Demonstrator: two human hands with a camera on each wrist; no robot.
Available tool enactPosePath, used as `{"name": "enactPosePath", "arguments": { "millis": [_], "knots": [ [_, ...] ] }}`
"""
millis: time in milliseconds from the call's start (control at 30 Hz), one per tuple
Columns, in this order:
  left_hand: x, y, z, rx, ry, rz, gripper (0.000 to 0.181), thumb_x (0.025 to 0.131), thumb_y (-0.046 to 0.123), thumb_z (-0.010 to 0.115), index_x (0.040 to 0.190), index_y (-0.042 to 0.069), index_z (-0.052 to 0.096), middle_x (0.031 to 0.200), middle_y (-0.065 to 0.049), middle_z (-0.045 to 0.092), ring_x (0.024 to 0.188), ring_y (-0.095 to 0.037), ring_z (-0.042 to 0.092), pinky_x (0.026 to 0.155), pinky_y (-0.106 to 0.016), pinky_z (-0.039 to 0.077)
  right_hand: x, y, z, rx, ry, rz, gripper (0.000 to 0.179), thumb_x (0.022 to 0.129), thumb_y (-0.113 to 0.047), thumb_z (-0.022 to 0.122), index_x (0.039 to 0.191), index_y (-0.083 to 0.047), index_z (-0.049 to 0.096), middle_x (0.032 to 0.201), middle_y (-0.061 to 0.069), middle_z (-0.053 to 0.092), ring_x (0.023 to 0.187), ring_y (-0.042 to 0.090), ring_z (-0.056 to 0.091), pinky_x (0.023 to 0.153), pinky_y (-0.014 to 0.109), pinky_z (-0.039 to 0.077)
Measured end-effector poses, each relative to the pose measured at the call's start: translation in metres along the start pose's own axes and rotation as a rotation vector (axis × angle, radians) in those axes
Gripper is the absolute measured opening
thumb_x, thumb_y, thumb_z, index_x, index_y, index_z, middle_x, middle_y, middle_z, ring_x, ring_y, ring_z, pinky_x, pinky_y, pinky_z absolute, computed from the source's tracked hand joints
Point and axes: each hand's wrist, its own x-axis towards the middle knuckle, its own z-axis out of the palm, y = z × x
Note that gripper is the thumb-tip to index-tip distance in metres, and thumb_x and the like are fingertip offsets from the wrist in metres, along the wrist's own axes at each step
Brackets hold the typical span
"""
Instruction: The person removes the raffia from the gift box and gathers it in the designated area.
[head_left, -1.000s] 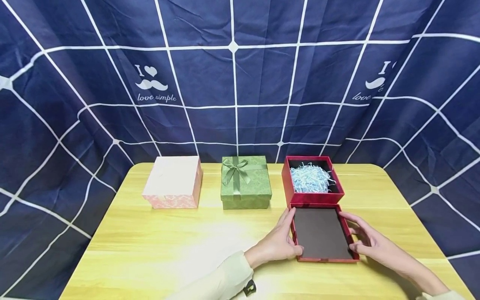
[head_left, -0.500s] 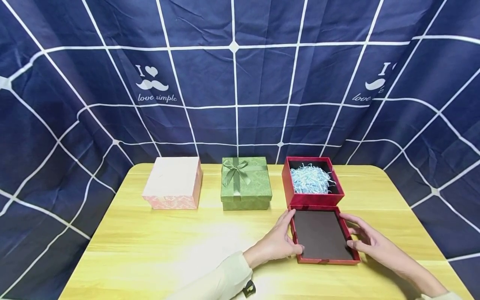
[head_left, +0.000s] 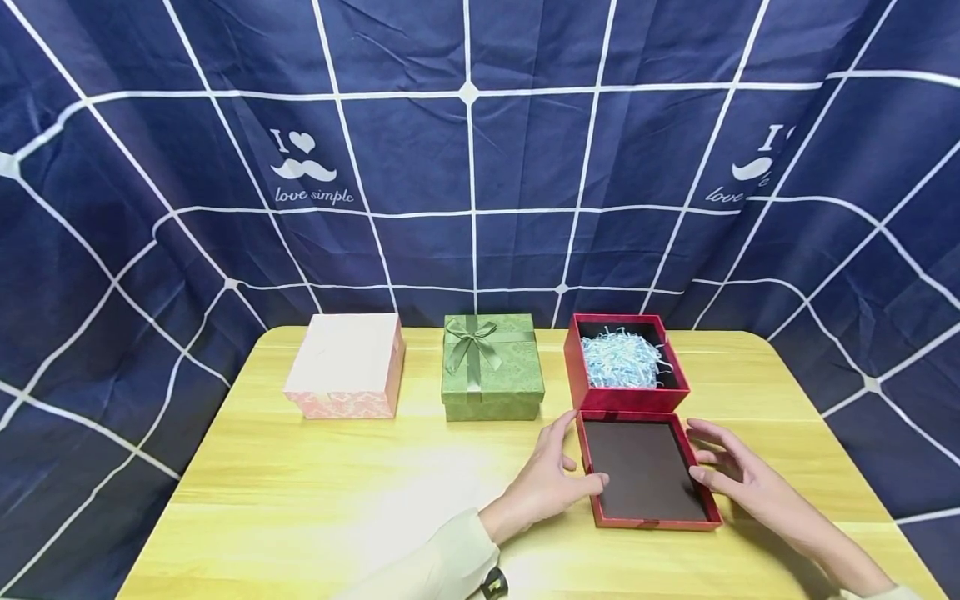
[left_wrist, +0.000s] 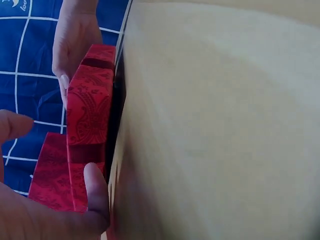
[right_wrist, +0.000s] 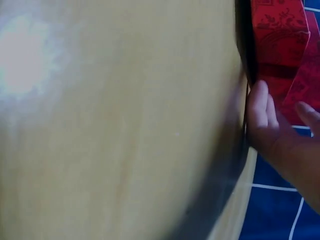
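Observation:
A red box lid lies with its dark inside up on the table, right in front of the red box base. Pale blue shredded paper fills the base. At the lid's left side is my left hand, thumb over the rim and fingers spread loosely; in the left wrist view a fingertip is against the patterned lid wall. My right hand stands beside the right wall with fingers loosely bent and thumb near the rim. In the right wrist view its fingers are close to the red wall.
A green gift box with a ribbon bow stands at the middle back of the wooden table. Left of it sits a pink box, lid on. A dark blue gridded curtain surrounds the table.
My left hand has loosened and drawn slightly left from the lid, its fingers coming off the rim. My right hand has eased slightly outward. The lid stays nearly in place.

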Motion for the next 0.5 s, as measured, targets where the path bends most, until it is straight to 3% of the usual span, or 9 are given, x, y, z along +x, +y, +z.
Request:
{"name": "enactPosePath", "arguments": {
  "millis": [167, 233, 300, 367, 433, 500],
  "knots": [
    [-0.001, 0.007, -0.002, 0.021, 0.045, 0.003, 0.103, 0.086, 0.038, 0.088, 0.172, 0.025, 0.032, 0.156, -0.003, 0.047, 0.106, -0.014, 0.063, 0.079, -0.034, 0.055, 0.003, -0.008, 0.000, -0.074, 0.033, 0.067, 0.066, 0.108, -0.012, 0.069, 0.163, 0.001, 0.035, 0.155, 0.028, 0.047, 0.121, -0.014, 0.052, 0.090, 0.012, 0.050],
    [0.000, 0.010, -0.002, 0.007, 0.046, 0.013, 0.102, 0.089, 0.040, 0.086, 0.173, 0.028, 0.029, 0.161, -0.004, 0.044, 0.113, -0.021, 0.067, 0.088, -0.038, 0.057, 0.004, -0.010, 0.000, -0.090, 0.051, 0.081, 0.067, 0.108, -0.015, 0.070, 0.163, 0.001, 0.035, 0.155, 0.030, 0.047, 0.121, -0.016, 0.050, 0.090, 0.010, 0.048],
    [0.002, 0.013, -0.001, -0.002, 0.058, 0.021, 0.102, 0.090, 0.043, 0.086, 0.173, 0.031, 0.027, 0.166, -0.002, 0.040, 0.120, -0.031, 0.068, 0.098, -0.044, 0.056, 0.006, -0.012, -0.001, -0.104, 0.080, 0.075, 0.067, 0.108, -0.015, 0.070, 0.163, 0.001, 0.035, 0.156, 0.020, 0.049, 0.121, -0.018, 0.049, 0.089, 0.008, 0.046],
    [0.005, 0.015, 0.000, -0.001, 0.074, 0.040, 0.103, 0.091, 0.045, 0.085, 0.173, 0.032, 0.024, 0.172, 0.001, 0.033, 0.136, -0.036, 0.060, 0.109, -0.051, 0.051, 0.007, -0.014, -0.002, -0.108, 0.116, 0.057, 0.068, 0.107, -0.014, 0.071, 0.163, 0.001, 0.035, 0.156, 0.002, 0.048, 0.122, -0.018, 0.049, 0.089, 0.007, 0.044],
    [0.009, 0.018, 0.002, 0.007, 0.099, 0.044, 0.103, 0.091, 0.048, 0.084, 0.173, 0.034, 0.024, 0.172, 0.005, 0.032, 0.146, -0.033, 0.051, 0.113, -0.057, 0.047, 0.010, -0.017, -0.004, -0.116, 0.152, 0.041, 0.068, 0.107, -0.013, 0.071, 0.164, -0.002, 0.036, 0.153, -0.014, 0.045, 0.122, -0.018, 0.048, 0.090, 0.006, 0.043],
    [0.014, 0.021, 0.003, 0.010, 0.113, 0.048, 0.105, 0.091, 0.051, 0.084, 0.174, 0.032, 0.023, 0.173, 0.005, 0.031, 0.152, -0.028, 0.043, 0.116, -0.062, 0.043, 0.013, -0.022, -0.005, -0.118, 0.187, 0.021, 0.068, 0.107, -0.012, 0.071, 0.165, -0.006, 0.037, 0.153, -0.017, 0.043, 0.123, -0.018, 0.047, 0.090, 0.006, 0.042]
  ]
}}
